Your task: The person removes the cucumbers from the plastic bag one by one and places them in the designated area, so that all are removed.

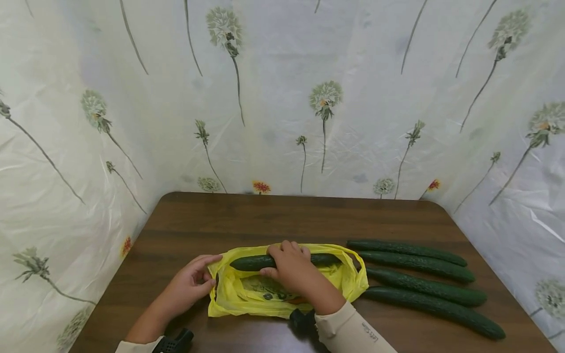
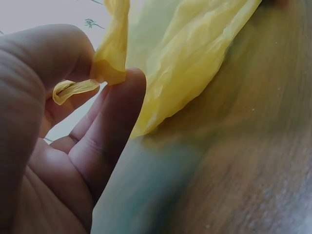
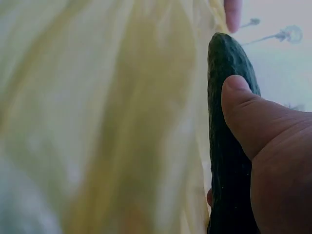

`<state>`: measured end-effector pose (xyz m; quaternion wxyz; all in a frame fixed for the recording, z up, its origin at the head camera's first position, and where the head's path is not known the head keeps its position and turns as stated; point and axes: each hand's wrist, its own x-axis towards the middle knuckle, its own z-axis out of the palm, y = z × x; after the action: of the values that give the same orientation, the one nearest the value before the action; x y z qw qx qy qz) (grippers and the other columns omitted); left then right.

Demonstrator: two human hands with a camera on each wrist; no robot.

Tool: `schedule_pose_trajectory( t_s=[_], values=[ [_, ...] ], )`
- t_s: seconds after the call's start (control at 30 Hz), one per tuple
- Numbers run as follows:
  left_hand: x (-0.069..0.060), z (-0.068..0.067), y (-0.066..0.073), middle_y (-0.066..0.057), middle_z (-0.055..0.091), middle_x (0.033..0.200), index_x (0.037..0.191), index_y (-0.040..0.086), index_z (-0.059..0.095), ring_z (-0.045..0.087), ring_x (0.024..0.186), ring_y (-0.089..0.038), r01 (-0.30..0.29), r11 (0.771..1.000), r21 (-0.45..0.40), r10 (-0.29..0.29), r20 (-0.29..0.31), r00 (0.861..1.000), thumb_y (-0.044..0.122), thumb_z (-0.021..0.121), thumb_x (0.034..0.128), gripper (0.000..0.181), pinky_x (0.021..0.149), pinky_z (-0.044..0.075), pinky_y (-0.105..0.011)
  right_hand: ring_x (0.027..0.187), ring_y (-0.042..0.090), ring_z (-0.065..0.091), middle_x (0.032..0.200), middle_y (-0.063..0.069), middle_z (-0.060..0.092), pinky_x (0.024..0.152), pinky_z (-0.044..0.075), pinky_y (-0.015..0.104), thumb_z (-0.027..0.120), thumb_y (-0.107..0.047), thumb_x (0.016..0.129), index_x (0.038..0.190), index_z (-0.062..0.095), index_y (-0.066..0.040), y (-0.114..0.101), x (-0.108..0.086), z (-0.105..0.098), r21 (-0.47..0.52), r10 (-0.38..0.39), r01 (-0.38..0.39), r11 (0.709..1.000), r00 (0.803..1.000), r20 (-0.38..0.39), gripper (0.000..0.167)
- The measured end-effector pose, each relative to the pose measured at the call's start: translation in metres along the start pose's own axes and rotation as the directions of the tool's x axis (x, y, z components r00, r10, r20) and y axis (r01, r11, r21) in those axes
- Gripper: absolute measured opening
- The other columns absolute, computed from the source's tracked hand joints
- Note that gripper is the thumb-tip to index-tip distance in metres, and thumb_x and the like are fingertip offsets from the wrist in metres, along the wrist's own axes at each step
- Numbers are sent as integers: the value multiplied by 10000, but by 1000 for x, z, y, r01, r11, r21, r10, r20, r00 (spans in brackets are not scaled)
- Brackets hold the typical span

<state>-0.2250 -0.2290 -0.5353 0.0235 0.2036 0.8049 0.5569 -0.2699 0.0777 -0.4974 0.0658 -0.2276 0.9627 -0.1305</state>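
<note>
A yellow plastic bag (image 1: pixel 220 299) lies on the table with its mouth spread wide. My right hand (image 1: pixel 293 267) grips a dark green cucumber (image 1: pixel 249 263) across the bag's opening, near its far rim. In the right wrist view the thumb lies along the cucumber (image 3: pixel 229 112), beside the yellow plastic. At the bag's left end my left hand (image 1: pixel 190 284) pinches its edge; the left wrist view has a fold of the bag (image 2: pixel 109 70) between thumb and finger. What lies deep inside the bag is mostly hidden.
Several more cucumbers (image 1: pixel 423 284) lie side by side to the right of the bag, their left ends close to it. The dark wooden table (image 1: pixel 282 215) ends at a back edge against a pale flower-print sheet (image 1: pixel 282 98), which also rises at both sides.
</note>
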Motion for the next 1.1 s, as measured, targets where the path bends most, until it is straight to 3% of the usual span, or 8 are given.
schedule_pose_trajectory(
  t_s=[0.6, 0.9, 1.1],
  values=[
    [0, 1, 5, -136, 526, 1393, 1496, 96, 550, 614, 812, -134, 21, 1000, -5, -21, 10, 1000, 2, 673, 992, 528, 646, 535, -255, 988, 177, 419, 1194, -11, 542, 861, 310, 455, 587, -597, 1006, 1441, 572, -255, -22, -13, -23, 71, -75, 75, 995, 997, -12, 554],
    [2, 0, 4, -138, 531, 1406, 1486, 90, 554, 620, 825, -125, 27, 1000, -2, -27, 7, 1000, 8, 672, 998, 509, 671, 545, -261, 922, 169, 377, 1125, -23, 510, 822, 284, 438, 566, -616, 999, 1434, 560, -244, -32, -23, -36, 27, -110, 111, 993, 993, -44, 572],
    [0, -1, 5, -143, 519, 1422, 1498, 74, 541, 616, 806, -124, 42, 999, -3, -42, 8, 999, 14, 673, 998, 520, 650, 537, -266, 954, 168, 394, 1158, -26, 520, 884, 338, 465, 581, -608, 1005, 1438, 562, -262, -36, -36, -44, -22, -113, 111, 994, 991, -79, 554]
  ],
)
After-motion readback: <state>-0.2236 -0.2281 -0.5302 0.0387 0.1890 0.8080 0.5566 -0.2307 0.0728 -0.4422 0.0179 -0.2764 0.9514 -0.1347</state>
